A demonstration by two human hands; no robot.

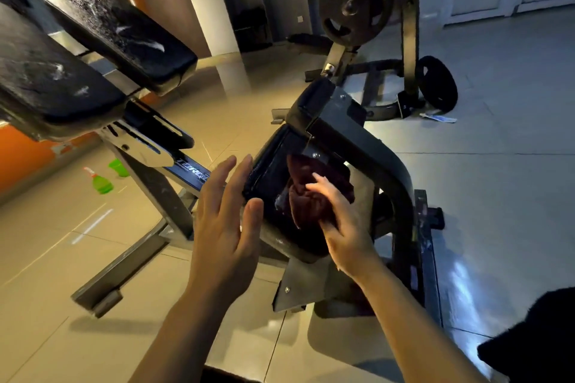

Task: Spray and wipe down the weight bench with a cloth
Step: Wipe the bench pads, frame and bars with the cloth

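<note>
wiping is the step in hand, as we judge it: item one, the cloth [314,193], dark maroon, bunched, lies pressed on the small black pad [280,186] at the near end of the weight bench [367,146], toward the pad's right half. a pale wet smear shows on the pad just left of the cloth, which we take for spray already laid down.

item two, our right hand [339,221]: its grip is curled over the cloth, fingers bent round the bunched fabric and bearing it against the pad.

item three, our left hand [227,221]: grip spread, fingers straight and slightly apart, palm turned toward the pad's left edge; fingertips seem to touch or nearly touch that edge, we cannot tell which. it holds nothing.

item four, two larger black pads [121,31], up and to the left, speckled with white droplets and streaks; by our reading sprayed, not yet wiped.

item five, green spray bottle [101,182] standing on the tiled floor [497,196], well apart from both hands, with a green cup-like object [119,167] near it.

item six, weight plates [356,3] on a rack beyond.

next move, our judgement: carry the cloth across the remaining left part of the small pad, clearing the smear, left hand steadying; then shift to the speckled pads.
</note>
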